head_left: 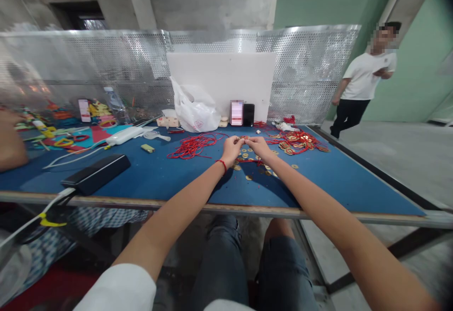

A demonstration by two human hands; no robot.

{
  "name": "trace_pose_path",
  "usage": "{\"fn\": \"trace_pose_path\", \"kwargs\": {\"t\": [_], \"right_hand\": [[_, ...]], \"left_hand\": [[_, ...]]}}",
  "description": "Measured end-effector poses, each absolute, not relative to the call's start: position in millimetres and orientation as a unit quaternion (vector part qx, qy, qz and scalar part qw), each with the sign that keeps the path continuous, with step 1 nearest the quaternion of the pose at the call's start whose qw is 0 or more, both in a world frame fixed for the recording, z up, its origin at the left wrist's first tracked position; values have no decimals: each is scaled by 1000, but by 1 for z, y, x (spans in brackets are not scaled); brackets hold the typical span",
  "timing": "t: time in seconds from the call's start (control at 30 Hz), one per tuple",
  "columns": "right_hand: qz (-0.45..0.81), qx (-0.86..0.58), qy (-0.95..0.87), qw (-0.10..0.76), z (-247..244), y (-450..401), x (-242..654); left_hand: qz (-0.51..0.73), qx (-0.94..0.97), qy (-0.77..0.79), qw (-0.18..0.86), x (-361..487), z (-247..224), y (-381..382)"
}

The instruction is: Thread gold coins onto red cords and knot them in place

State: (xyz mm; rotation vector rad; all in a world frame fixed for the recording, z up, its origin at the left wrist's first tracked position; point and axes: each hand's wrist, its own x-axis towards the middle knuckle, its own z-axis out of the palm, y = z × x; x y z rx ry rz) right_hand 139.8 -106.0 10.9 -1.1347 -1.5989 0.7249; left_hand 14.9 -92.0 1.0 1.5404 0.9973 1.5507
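Observation:
Above the blue tabletop (166,179), my left hand (232,149) and my right hand (261,148) meet fingertip to fingertip. Both are closed in a pinch on a small gold-coloured coin (243,138) with a bit of red cord, mostly hidden by the fingers. Below them lie several loose gold coins (248,178) and a length of red cord (249,161). Left of my hands is a tangle of red cord (193,146). To their right lies a pile of coins strung on red cord (297,141).
Two phones, one lit (237,113) and one dark (249,114), lean on a white board (226,65) beside a white plastic bag (196,110). A black box (95,174) and a power strip (124,135) sit left. A co-worker's arm (12,146) and a standing person (366,77) show.

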Motion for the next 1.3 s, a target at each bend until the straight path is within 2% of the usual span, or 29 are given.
{"fn": "trace_pose_path", "kwargs": {"t": [0.1,0.27,0.43,0.67,0.93,1.3], "right_hand": [[281,-472,-660,513,8,-104,139],[240,-480,-654,533,7,-103,142],[169,-503,-670,518,9,-107,143],[61,-494,-720,484,11,-113,141],[11,-495,-741,454,12,-118,141],[-33,-524,-755,394,16,-123,140]], "left_hand": [[601,582,393,381,16,4,-96],[568,529,418,472,18,13,-109],[554,484,410,539,19,17,-114],[561,476,374,565,18,17,-110],[557,463,339,601,15,19,-113],[587,439,336,592,18,15,-112]]}}
